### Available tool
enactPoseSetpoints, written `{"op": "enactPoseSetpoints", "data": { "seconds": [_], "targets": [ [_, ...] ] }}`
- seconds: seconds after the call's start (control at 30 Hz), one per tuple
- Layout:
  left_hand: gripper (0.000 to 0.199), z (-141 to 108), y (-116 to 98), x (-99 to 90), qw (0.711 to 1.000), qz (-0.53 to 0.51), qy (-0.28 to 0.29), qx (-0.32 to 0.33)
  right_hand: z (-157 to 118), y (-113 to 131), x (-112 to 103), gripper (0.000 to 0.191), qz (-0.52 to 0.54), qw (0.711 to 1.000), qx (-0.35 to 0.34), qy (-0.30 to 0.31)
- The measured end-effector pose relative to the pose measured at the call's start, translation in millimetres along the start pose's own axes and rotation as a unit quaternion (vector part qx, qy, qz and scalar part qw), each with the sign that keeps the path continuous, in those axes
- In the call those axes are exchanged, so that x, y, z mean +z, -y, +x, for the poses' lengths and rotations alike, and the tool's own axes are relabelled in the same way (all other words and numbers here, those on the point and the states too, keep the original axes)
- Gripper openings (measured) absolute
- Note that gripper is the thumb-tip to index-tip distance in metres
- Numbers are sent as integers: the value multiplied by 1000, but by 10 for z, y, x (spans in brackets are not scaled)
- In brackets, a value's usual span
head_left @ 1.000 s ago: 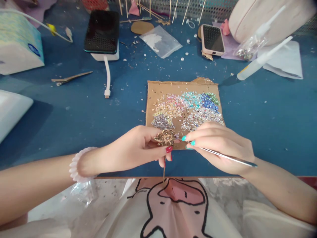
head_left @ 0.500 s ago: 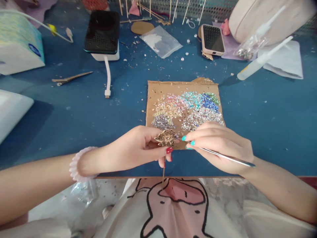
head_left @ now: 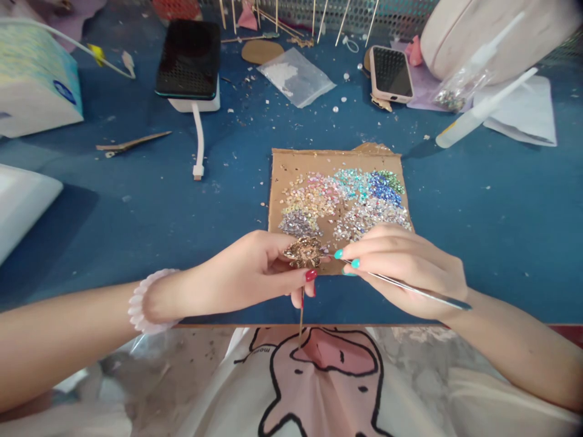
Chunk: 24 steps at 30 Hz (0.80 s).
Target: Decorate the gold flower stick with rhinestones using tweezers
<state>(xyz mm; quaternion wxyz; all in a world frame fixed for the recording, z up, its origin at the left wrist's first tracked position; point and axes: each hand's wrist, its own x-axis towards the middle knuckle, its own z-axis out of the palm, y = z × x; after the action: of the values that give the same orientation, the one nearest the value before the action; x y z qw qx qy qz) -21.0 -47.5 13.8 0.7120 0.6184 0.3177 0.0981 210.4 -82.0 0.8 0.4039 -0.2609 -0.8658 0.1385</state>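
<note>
My left hand (head_left: 268, 270) is closed around a gold flower-shaped ornament (head_left: 304, 251) on a thin stem (head_left: 301, 318) that hangs down past the table edge. Between the fingertips of my right hand (head_left: 405, 270) is a slim metal tool (head_left: 410, 290), pen-like or tweezers; its exact kind is not clear. The tool's tip meets or nearly meets the right side of the ornament. Behind both hands lies a piece of cardboard (head_left: 310, 159) bearing small rhinestones (head_left: 353, 183) grouped by colour: grey, yellow, pink, turquoise, blue, green and clear. My hands cover its front part.
On the blue table (head_left: 136, 224) lie tweezers (head_left: 134, 141), a black phone on a white block (head_left: 189, 60), a zip bag (head_left: 298, 77), a pink-edged phone (head_left: 390, 73) and a white glue-like tube (head_left: 483, 112). A tissue pack (head_left: 39, 85) stands left. Upright sticks (head_left: 277, 15) line the back.
Both hands stay almost in place, with the ornament and tool still held. The ornament seems turned very slightly. Below the table, the clear plastic at lower left shows less than before.
</note>
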Motion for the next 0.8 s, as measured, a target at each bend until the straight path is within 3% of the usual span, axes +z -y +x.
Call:
{"op": "enactPoseSetpoints", "data": {
  "seconds": [0.8],
  "targets": [
    [13,12,1,-3,1000,-5,6,8,-16,14,-6,21,-26,999,-21,-2]
  ]
}}
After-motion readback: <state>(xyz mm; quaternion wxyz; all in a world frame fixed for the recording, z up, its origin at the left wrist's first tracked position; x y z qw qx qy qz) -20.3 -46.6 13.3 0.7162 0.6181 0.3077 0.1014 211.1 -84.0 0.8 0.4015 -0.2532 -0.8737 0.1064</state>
